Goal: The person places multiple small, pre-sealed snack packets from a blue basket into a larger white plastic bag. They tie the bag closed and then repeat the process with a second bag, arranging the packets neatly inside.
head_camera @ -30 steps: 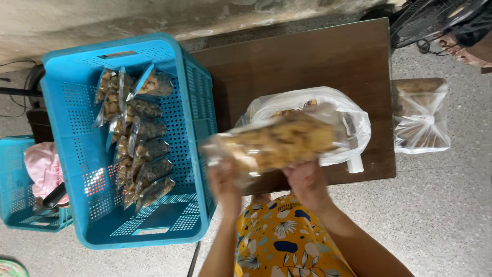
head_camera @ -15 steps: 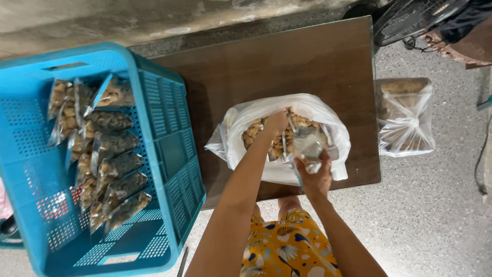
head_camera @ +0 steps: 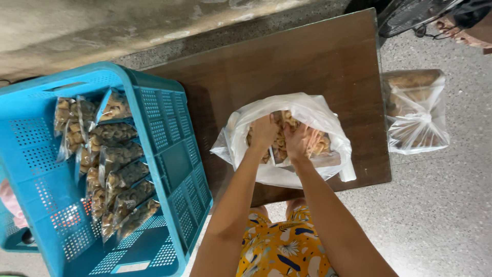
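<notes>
1. At the far left a blue plastic crate [head_camera: 169, 154] stands beside the table; a row of clear snack packets [head_camera: 110, 164] leans along its inner wall, each filled with brown pieces.
2. A dark brown wooden table [head_camera: 287, 66] fills the middle, its far half bare.
3. On the near part of the table sits a large white plastic bag [head_camera: 307, 110], its mouth open and its sides bunched around more clear packets [head_camera: 312, 143] of the same brown snacks.
4. The left hand [head_camera: 262, 132] reaches into the bag's mouth, fingers curled down among the packets; whether it grips one I cannot tell.
5. The right hand [head_camera: 296, 141] is just beside it, also inside the bag, fingers bent onto a packet; a firm hold cannot be made out.
6. Below, a yellow flowered garment [head_camera: 282, 246] shows between the forearms.
7. At the right, off the table's edge, a tied clear bag [head_camera: 417, 115] of brown goods rests on the speckled floor [head_camera: 451, 215].
</notes>
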